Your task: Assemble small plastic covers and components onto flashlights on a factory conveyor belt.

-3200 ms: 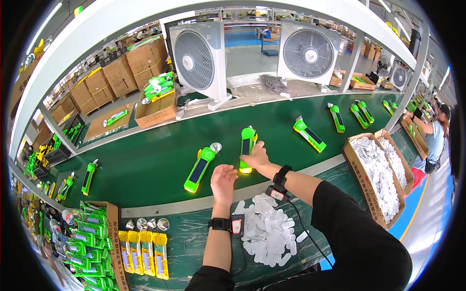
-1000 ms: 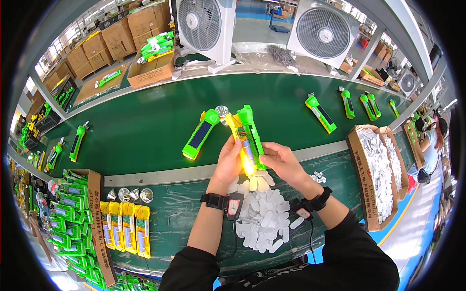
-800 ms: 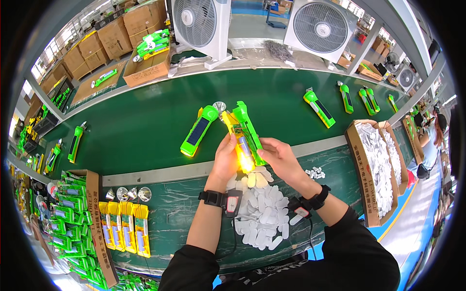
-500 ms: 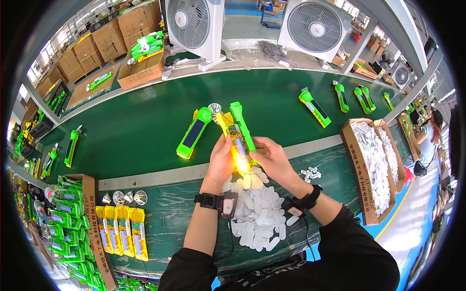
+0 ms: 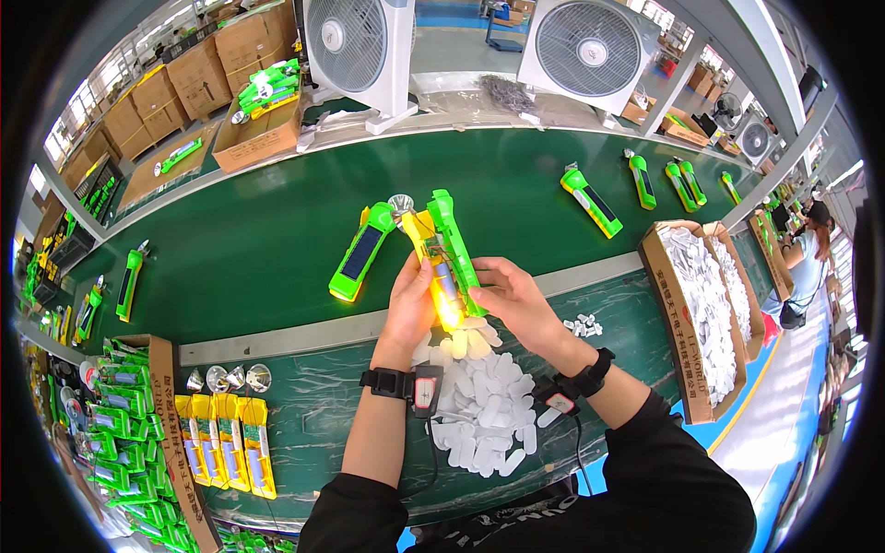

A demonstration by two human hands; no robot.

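My left hand [image 5: 408,300] is closed on the yellow half-shell [image 5: 418,229] of a flashlight, with a circuit board and a battery inside. A bright yellow light glows at its lower end. My right hand [image 5: 516,302] grips the green half-shell [image 5: 450,235], held upright right beside the yellow one. At the top of the yellow half is a shiny reflector [image 5: 400,205]. A green flashlight with a dark solar panel [image 5: 361,253] lies just left of my hands. Below them is a pile of white oval plastic pieces [image 5: 484,401].
Several yellow half-shells [image 5: 230,442] with reflectors lie at the left, beside a carton of green shells [image 5: 129,452]. Cartons of white pieces [image 5: 701,313] stand at the right. More flashlights [image 5: 592,200] lie on the green belt [image 5: 498,166]. Two fans [image 5: 587,48] stand behind it.
The view has shifted slightly, so the scene sits a little further left. Both hands keep their hold on the two half-shells, with hardly any other movement.
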